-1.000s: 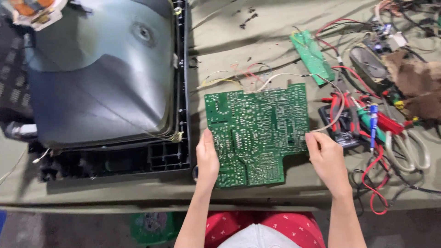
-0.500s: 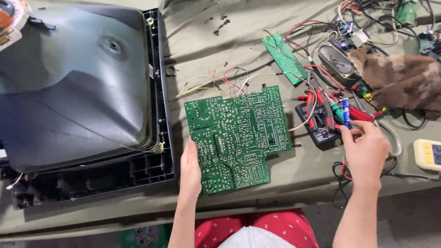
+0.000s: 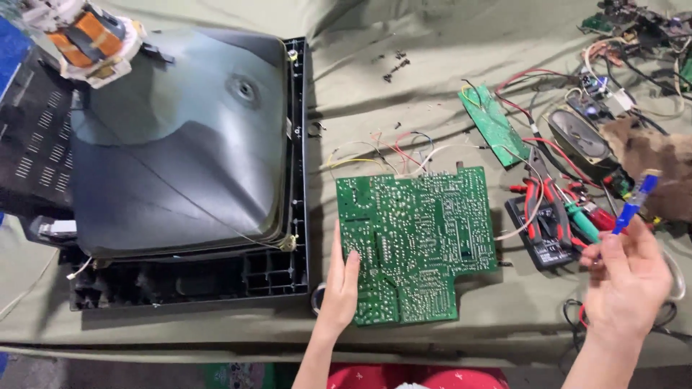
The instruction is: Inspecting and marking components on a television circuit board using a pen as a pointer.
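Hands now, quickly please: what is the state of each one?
Left hand: open, resting flat on the edge of the green circuit board.
Right hand: closed on a blue tool, raised above the table.

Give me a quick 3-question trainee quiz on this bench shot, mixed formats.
1. True or false: the left hand rests on the left edge of the large green circuit board.
2. What does the right hand hold up? A) red pliers B) blue-handled tool C) speaker
3. Fill in: the picture tube lies to the ____ of the board.

Key: 1 true; 2 B; 3 left.
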